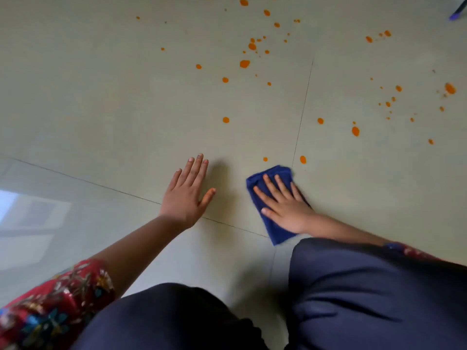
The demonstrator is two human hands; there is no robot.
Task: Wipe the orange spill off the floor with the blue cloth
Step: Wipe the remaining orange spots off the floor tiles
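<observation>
Head view. Nearest the lens, the person's knees in dark trousers (366,294) are filling the bottom edge, with a red patterned sleeve (50,306) showing at the lower left. The person appears to be crouching over the pale tiled floor (126,97).

Right hand (285,208) is lying flat on the folded blue cloth (276,232). Its fingers (274,188) are straight and slightly spread, pressing the cloth down rather than gripping it. The cloth is sticking out past the fingertips and behind the heel of the palm.

Left hand (185,195) is lying open with straight fingers and the thumb out, holding nothing. It appears to be resting on the bare tile as a brace, off to the thumb side of the right hand and apart from the cloth.

The orange spill (244,63) is lying as scattered drops, all beyond the fingertips. Two drops (303,159) are sitting just past the cloth's far edge, by the tile joint (303,109). The denser clusters are lying well beyond, ahead and out past the little-finger side. None appears smeared.

Judgement – wiping is only starting and almost all the spill is remaining.

Method notes for this stroke:
- Push forward with the palm flat so the leading edge is taking the nearest drops first.
- Work near to far, overlapping the passes.
- Refold to a clean face once the cloth is loading – otherwise it risks streaking orange across the tile.

A blue-violet object (457,15) is showing at the far corner; I cannot tell what it is.
</observation>
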